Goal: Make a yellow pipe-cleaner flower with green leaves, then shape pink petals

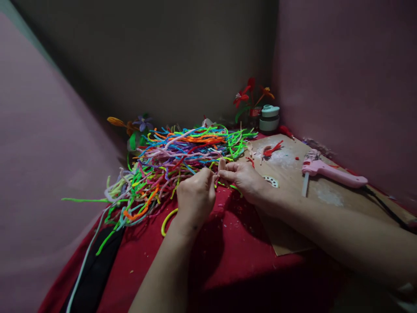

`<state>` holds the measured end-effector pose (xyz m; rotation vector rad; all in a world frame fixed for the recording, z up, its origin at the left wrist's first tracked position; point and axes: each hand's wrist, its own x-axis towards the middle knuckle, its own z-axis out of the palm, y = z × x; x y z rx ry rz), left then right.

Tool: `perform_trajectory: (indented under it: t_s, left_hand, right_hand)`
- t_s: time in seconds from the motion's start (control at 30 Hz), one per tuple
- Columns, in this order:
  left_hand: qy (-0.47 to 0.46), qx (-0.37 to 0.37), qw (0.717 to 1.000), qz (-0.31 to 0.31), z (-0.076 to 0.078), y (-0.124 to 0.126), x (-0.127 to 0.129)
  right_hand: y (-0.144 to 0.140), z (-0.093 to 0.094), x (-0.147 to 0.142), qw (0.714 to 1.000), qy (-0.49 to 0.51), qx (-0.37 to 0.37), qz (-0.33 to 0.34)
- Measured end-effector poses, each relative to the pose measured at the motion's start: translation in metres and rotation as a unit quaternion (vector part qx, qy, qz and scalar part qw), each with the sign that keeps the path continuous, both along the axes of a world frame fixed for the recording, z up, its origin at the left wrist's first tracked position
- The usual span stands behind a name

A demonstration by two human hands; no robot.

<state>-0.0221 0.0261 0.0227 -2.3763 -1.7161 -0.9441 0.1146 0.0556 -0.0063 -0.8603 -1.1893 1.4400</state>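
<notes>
A red-covered table [228,261] carries a big heap of coloured pipe cleaners [176,161], with a brown board [293,174] to its right bearing a pink glue gun [332,174]. At the heap's near edge, the left hand [195,198] and right hand [243,178] meet, each grip pinched on a thin pipe cleaner piece [217,177] between them.

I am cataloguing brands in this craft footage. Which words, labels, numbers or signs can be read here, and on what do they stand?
No text can be read in this view.
Pink glue gun: no brand or marking shows on its body.
White and teal container: no legible label.
Small red item beside that container: possibly a label, too small and blurred to read.
Cardboard sheet: plain, with no print.
</notes>
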Motion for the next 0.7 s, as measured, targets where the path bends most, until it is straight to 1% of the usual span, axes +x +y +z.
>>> perform_trajectory:
  t_s: [0.03, 0.07, 0.1, 0.13, 0.17, 0.2, 0.27, 0.3, 0.33, 0.37, 0.4, 0.53, 0.67, 0.7]
  left_hand:
    - [0.015, 0.024, 1.0, 0.009, -0.002, 0.0, 0.001]
    - [0.01, 0.028, 1.0, 0.008, -0.002, 0.001, 0.001]
    - [-0.023, 0.012, 1.0, -0.001, -0.002, 0.002, 0.001]
    - [-0.083, -0.02, 0.996, -0.012, -0.001, 0.004, -0.001]
    - [-0.164, -0.064, 0.984, -0.024, 0.001, 0.005, -0.002]
    - [-0.253, -0.114, 0.96, -0.036, 0.003, 0.007, -0.004]
    - [-0.405, -0.203, 0.89, -0.057, 0.007, 0.009, -0.006]
    - [-0.449, -0.241, 0.858, -0.066, 0.008, 0.009, -0.005]
    - [-0.471, -0.276, 0.834, -0.079, 0.008, 0.008, -0.003]
    - [-0.478, -0.306, 0.818, -0.094, 0.007, 0.007, 0.0]
    - [-0.479, -0.328, 0.807, -0.107, 0.005, 0.007, 0.003]
    - [-0.482, -0.351, 0.79, -0.14, -0.002, 0.005, 0.013]
    - [-0.479, -0.42, 0.757, -0.147, -0.005, 0.008, 0.009]
    - [-0.471, -0.434, 0.754, -0.148, -0.005, 0.009, 0.007]
  right_hand:
    - [0.001, 0.0, 0.0, 1.0, 0.002, -0.004, -0.002]
    - [0.001, 0.0, 0.001, 1.0, 0.012, -0.01, -0.001]
    - [0.002, 0.0, 0.001, 0.999, 0.028, -0.018, 0.002]
    - [0.003, 0.001, 0.002, 0.998, 0.049, -0.029, 0.005]
    - [0.003, 0.002, 0.002, 0.996, 0.074, -0.042, 0.01]
    - [0.003, 0.004, 0.003, 0.993, 0.104, -0.057, 0.015]
    - [0.002, 0.007, 0.003, 0.983, 0.16, -0.084, 0.026]
    - [0.002, 0.008, 0.003, 0.979, 0.179, -0.092, 0.03]
    - [0.001, 0.008, 0.002, 0.976, 0.19, -0.096, 0.033]
    - [0.0, 0.008, 0.002, 0.975, 0.195, -0.098, 0.034]
    - [-0.001, 0.008, 0.002, 0.976, 0.194, -0.097, 0.032]
    - [-0.002, 0.002, 0.0, 0.983, 0.168, -0.065, 0.03]
    - [-0.005, 0.001, 0.0, 0.997, 0.077, -0.001, -0.011]
    - [-0.006, 0.002, 0.0, 0.998, 0.054, 0.012, -0.023]
